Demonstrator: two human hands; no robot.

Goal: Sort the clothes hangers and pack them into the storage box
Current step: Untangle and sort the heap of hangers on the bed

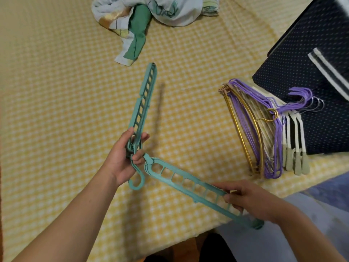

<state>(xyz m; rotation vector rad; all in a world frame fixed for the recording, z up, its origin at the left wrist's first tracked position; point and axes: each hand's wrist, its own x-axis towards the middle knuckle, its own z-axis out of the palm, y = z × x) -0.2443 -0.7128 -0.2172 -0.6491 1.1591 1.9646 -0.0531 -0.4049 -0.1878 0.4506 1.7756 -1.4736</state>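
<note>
Teal slotted hangers (186, 183) splay in a V: left hand (120, 159) grips their hooked ends, right hand (247, 200) pinches the near bar's right tip; storage box (309, 72) lies far right.

A bed (56, 91) wears a yellow-and-white checked sheet; a crumpled bundle of pale printed cloth (170, 10) with a green strip lies at its far edge; grey-blue floor (283, 233) shows beyond the near right corner.
</note>
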